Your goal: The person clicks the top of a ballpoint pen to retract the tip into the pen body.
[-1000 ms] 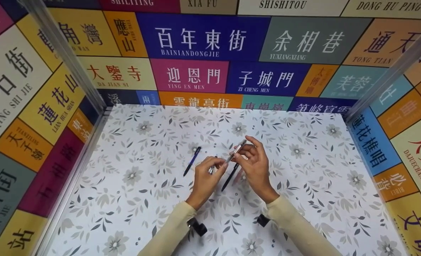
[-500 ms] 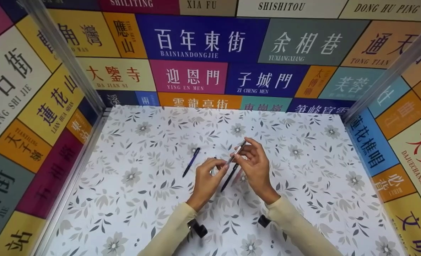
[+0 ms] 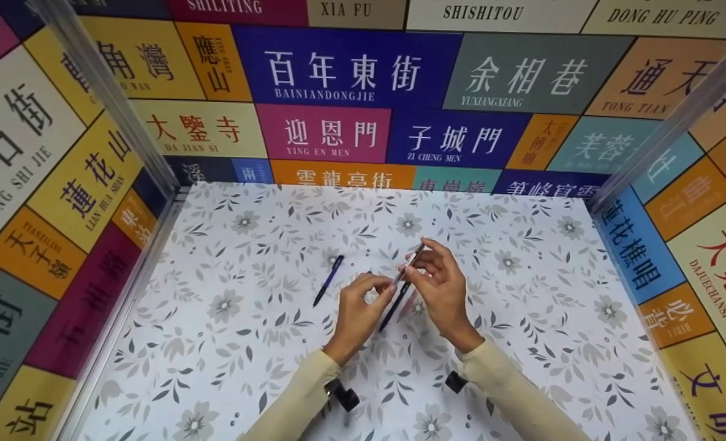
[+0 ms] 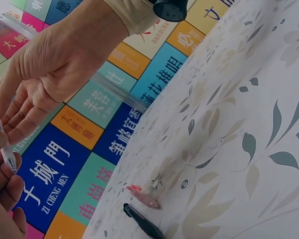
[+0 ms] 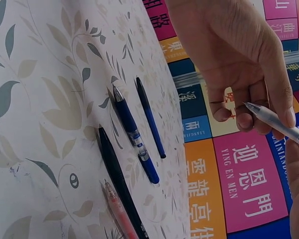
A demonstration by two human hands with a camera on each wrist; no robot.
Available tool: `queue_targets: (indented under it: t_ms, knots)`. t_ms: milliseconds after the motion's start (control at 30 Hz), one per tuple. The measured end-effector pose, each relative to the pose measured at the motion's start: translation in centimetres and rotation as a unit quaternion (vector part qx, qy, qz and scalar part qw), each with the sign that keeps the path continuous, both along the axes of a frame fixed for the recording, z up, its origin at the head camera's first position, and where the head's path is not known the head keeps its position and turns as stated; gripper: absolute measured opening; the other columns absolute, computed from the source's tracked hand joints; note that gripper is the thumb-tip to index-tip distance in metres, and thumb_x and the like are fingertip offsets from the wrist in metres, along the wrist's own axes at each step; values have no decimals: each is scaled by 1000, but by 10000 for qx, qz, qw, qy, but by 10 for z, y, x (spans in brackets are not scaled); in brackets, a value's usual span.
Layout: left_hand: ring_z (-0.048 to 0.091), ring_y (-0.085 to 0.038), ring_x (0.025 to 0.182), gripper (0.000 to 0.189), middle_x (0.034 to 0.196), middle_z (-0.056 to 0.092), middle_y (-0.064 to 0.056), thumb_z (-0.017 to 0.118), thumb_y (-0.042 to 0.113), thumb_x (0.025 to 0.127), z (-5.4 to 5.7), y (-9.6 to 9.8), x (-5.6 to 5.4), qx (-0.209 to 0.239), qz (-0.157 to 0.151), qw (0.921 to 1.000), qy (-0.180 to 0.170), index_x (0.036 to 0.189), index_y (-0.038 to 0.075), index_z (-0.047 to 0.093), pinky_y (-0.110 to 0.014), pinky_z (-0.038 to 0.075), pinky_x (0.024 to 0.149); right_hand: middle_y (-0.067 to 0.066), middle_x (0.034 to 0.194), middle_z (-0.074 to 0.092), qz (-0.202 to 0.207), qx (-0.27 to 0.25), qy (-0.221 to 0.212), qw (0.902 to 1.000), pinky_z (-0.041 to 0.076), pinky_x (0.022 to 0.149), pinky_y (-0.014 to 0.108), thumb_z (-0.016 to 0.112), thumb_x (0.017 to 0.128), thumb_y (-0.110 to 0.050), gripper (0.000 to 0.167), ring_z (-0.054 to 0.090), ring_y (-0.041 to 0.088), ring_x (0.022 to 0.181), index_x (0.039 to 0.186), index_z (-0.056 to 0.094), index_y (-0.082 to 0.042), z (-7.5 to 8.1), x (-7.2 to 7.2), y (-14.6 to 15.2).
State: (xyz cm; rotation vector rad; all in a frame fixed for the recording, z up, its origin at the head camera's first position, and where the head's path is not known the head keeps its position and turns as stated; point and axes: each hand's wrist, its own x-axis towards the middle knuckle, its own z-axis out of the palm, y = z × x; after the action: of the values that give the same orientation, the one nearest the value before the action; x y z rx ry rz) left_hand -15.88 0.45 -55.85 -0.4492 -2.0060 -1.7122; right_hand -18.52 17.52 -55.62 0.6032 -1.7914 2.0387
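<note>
Above the table, a clear-barrelled pen is held slantwise between both hands. My left hand pinches its lower part between thumb and index finger; in the right wrist view its pointed tip juts past those fingers. My right hand holds the upper part, index finger at the top end and thumb along the barrel. Below the hands lie a black pen and a pink translucent pen. A blue pen with a clear grip lies beside them, mostly hidden by my left hand in the head view.
Another slim dark-blue pen lies left of my left hand. A white floral cloth covers the table. Walls with coloured sign panels enclose the back and sides, with metal corner posts.
Both hands and the pen keep nearly the same place and grip; the head view has drifted very slightly.
</note>
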Motion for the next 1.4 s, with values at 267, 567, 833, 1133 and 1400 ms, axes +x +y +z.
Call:
queue_targets:
  t_ms: [267, 567, 833, 1133, 1400]
  knots:
    - [69, -32, 80, 8, 87, 77, -15, 82, -12, 90, 4, 0, 2, -11, -35, 10000, 77, 96, -7, 80, -37, 57, 76, 36, 118, 63, -77, 54, -33, 10000, 65, 90, 37, 72, 100, 12, 56, 75, 30, 105, 152, 55, 6, 4, 1, 0]
    - [69, -24, 84, 7, 91, 76, -11, 81, -9, 93, -2, 2, -1, -91, -52, 9998, 195, 99, -5, 81, -33, 57, 81, 36, 116, 63, -154, 90, -58, 9998, 64, 88, 33, 72, 99, 14, 54, 75, 27, 104, 150, 58, 5, 5, 1, 1]
    - [69, -31, 83, 8, 89, 76, -13, 82, -12, 90, -21, 3, -10, -29, -69, 10000, 40, 97, -7, 81, -41, 58, 79, 36, 117, 64, -161, 98, -77, 9998, 65, 88, 34, 74, 98, 13, 54, 76, 29, 105, 149, 58, 6, 5, 0, 1]
    - [71, -22, 87, 5, 94, 80, -1, 84, 5, 97, -27, -3, -13, -219, -257, 9994, -58, 102, 8, 85, -42, 59, 82, 30, 117, 65, -240, 184, -87, 9995, 64, 88, 33, 73, 97, 15, 59, 75, 25, 106, 152, 54, 8, 4, -1, 1]
    - [71, -17, 87, 13, 93, 78, 1, 84, 9, 98, -26, -5, -12, -517, -208, 9984, -54, 111, 8, 84, -34, 57, 83, 31, 117, 65, -231, 270, -43, 9994, 63, 92, 33, 72, 98, 15, 64, 73, 26, 106, 158, 51, 3, 2, 0, 2]
